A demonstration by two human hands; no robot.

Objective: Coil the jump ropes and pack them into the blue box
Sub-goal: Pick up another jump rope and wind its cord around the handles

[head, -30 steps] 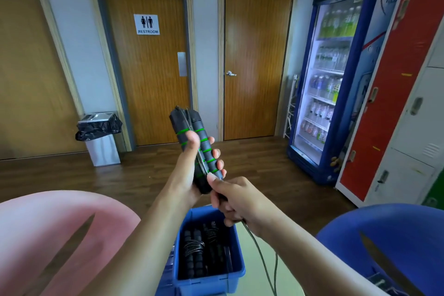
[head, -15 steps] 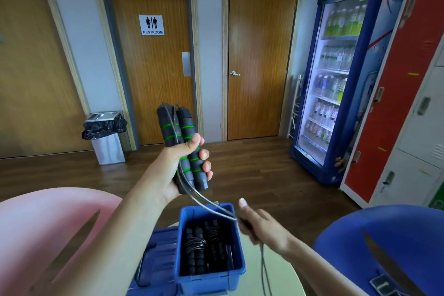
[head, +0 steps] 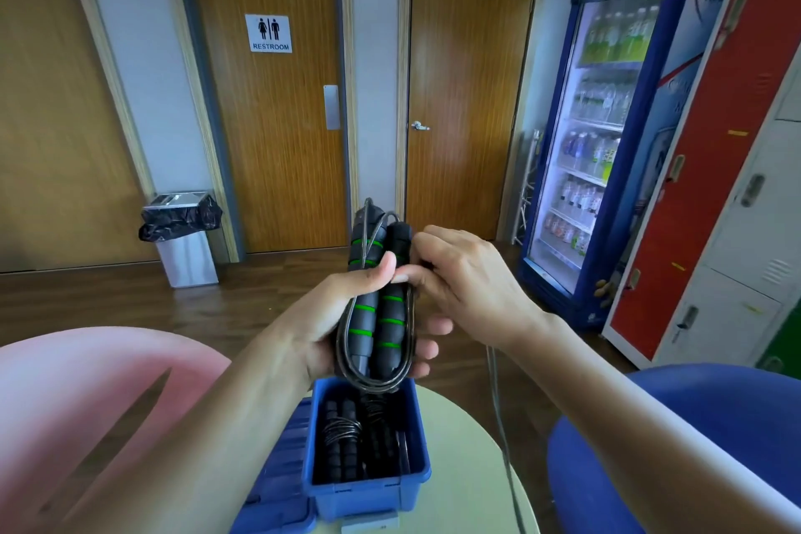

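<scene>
My left hand (head: 342, 317) grips the two black foam handles with green rings of a jump rope (head: 381, 308), held upright above the blue box (head: 368, 490). Loops of its thin black cord lie lengthwise around the handles. My right hand (head: 468, 286) is at the upper right of the handles and pinches the cord there. The loose cord (head: 503, 425) trails down under my right forearm past the table edge. Inside the blue box lie coiled black jump ropes (head: 342, 442).
The box stands on a small round pale table (head: 459, 468), with its blue lid (head: 281, 486) lying to the left. A pink chair (head: 86, 403) is at left, a blue chair (head: 650, 447) at right. A drinks fridge (head: 607, 121), lockers and a bin (head: 186, 238) stand further off.
My right hand swung down and out with the cord, then came back up to the handles, laying another loop around them. My left hand with the handles has sunk closer to the box.
</scene>
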